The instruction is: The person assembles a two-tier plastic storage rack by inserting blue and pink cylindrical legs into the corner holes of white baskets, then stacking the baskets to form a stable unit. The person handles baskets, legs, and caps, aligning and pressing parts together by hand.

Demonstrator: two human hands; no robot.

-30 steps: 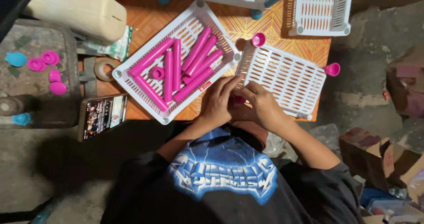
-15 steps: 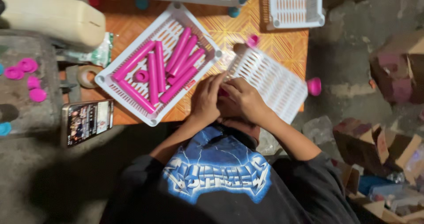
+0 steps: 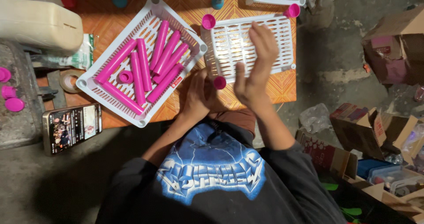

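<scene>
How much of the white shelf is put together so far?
Three pink caps already sit on corners of the white slotted panel. The left hand is at the corner cap nearest the person, and the right hand rests on the panel. The pink tubes lie loose in the other tray, unused.

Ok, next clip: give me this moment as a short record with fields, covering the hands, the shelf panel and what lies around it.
left hand: at the near corner of the white slotted panel, by a pink cap
right hand: raised over the white slotted panel, fingers spread
panel corners: pink caps on three that show
white tray: left of the panel, holds pink tubes
surface: orange mat
phone: near left, screen lit
</scene>
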